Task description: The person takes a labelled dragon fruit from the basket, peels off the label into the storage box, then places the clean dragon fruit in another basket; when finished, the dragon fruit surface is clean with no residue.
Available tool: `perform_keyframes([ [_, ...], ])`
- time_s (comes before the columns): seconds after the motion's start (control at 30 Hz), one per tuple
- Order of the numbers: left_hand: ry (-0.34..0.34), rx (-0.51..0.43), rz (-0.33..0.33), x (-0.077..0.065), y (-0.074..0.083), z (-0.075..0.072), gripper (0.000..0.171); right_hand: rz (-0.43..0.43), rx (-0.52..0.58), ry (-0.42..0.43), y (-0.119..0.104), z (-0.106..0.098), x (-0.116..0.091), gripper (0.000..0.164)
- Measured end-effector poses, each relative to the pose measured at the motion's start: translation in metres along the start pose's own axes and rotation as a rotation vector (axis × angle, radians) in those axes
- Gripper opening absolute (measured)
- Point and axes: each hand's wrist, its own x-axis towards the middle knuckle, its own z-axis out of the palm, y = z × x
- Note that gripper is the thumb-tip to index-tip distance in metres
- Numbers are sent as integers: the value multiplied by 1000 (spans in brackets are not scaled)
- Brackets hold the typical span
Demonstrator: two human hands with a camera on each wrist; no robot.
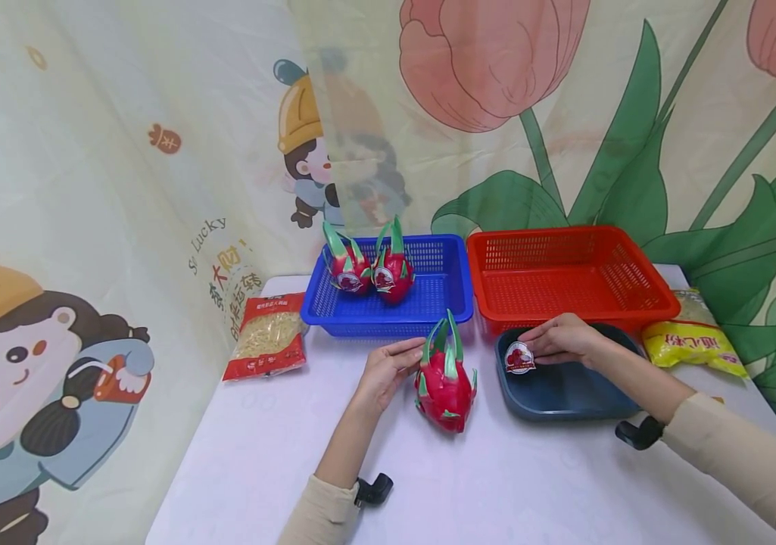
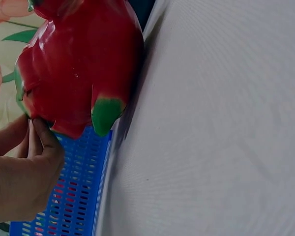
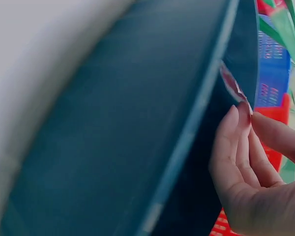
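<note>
A red dragon fruit [image 1: 445, 390] with green scales stands on the white table between my hands. My left hand [image 1: 388, 371] is at its left side; in the left wrist view, the thumb and fingertips of that hand [image 2: 27, 167] pinch the edge of the fruit [image 2: 83, 69]. Over a dark blue-grey basin [image 1: 565, 405], my right hand [image 1: 568, 338] pinches a round-faced sticker [image 1: 519, 358] with a dark red print. The right wrist view shows this sticker [image 3: 232, 83] nearly edge-on between thumb and fingertips, past the basin's rim [image 3: 187, 132].
Two labelled dragon fruits [image 1: 393, 276] sit in a blue basket [image 1: 442, 291] at the back. Beside it stands a red basket [image 1: 571, 306], behind the basin. A red-edged food packet [image 1: 268, 337] lies at left, a yellow packet [image 1: 690, 348] at right. A printed curtain [image 1: 224, 151] hangs behind.
</note>
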Motion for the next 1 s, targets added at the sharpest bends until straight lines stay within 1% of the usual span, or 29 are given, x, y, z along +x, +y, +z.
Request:
perform_keyframes([
  [0.3, 6, -3, -12, -2, 1, 1, 33, 16, -61, 20, 16, 2, 7, 32],
  [0.5, 2, -14, -13, -2, 1, 1, 33, 4, -124, 19, 21, 1, 6, 33],
  [0.63, -8, -6, -1, -2, 0, 0, 34, -3, -161, 20, 23, 1, 5, 35],
  [0.8, -10, -20, -3, -2, 1, 1, 34, -15, -167, 19, 23, 1, 3, 36],
  [1.0, -9, -15, -4, -3, 2, 1, 34, -23, -134, 5, 18, 0, -2, 36],
])
